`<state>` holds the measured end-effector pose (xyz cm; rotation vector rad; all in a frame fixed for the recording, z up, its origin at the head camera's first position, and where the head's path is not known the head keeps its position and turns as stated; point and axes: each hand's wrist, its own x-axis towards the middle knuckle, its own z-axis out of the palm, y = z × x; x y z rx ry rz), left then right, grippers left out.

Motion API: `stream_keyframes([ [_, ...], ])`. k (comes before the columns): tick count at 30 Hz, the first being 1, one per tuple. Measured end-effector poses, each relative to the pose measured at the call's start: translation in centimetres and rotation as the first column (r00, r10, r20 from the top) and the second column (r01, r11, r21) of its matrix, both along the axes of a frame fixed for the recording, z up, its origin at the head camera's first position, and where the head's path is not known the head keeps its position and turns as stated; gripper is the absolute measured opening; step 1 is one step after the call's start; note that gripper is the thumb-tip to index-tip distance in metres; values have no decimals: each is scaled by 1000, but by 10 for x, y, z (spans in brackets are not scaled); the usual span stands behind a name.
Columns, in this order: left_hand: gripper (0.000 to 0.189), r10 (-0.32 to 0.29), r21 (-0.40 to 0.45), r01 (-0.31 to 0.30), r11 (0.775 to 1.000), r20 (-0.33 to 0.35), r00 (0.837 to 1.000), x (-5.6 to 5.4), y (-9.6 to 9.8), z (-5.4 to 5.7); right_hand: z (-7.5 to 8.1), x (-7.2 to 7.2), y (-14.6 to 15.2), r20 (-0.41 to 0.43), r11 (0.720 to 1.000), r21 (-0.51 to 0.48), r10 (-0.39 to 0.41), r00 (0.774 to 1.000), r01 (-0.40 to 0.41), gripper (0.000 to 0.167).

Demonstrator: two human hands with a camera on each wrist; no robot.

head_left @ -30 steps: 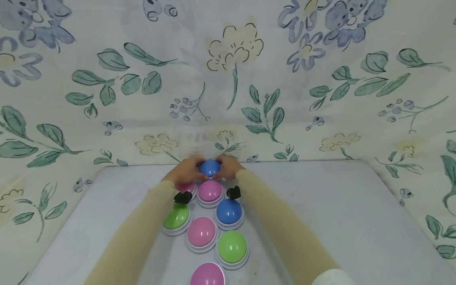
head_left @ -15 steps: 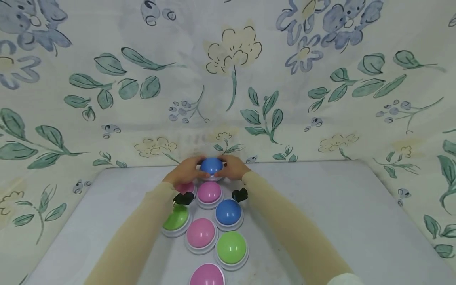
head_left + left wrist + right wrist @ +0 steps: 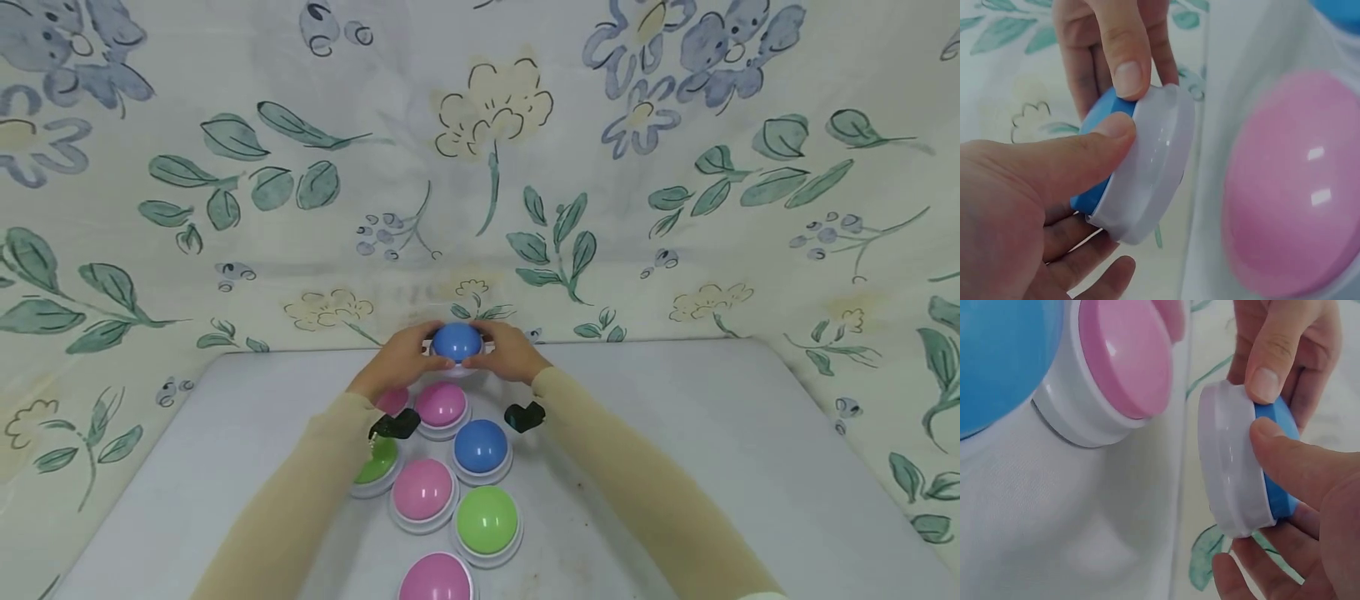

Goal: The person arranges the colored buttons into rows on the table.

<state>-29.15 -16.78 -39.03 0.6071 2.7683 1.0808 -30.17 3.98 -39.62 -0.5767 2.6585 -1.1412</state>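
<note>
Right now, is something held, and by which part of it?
Yes, the farthest blue-domed button: the left hand and right hand grip its opposite sides, with thumbs where the blue dome meets the white base.

A pale cream floral covering (image 3: pixel 480 258), cloth or paper, rises beyond the desk's far edge and shows past its left and right edges too. Its print carries green leaf sprigs (image 3: pixel 528 247), blue-violet flowers (image 3: pixel 701 54), pale yellow blossoms (image 3: pixel 495 108) and small berry clusters (image 3: pixel 385 233). The desk (image 3: pixel 720 417) is smooth and whitish, its far corners rounded, with a few dark specks (image 3: pixel 580 485) toward the near edge, right of centre. The light is soft and diffuse.
</note>
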Motion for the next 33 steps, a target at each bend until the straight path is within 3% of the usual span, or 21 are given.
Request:
stream_keyframes([
  [10, 67, 23, 36, -23, 999, 9, 1000, 14, 18, 8, 4, 17, 18, 1, 994, -112, -14, 1000, 14, 67],
  [33, 70, 35, 53, -36, 998, 20, 999, 42, 66, 25, 16, 50, 65, -52, 986, -163, -48, 997, 39, 68],
])
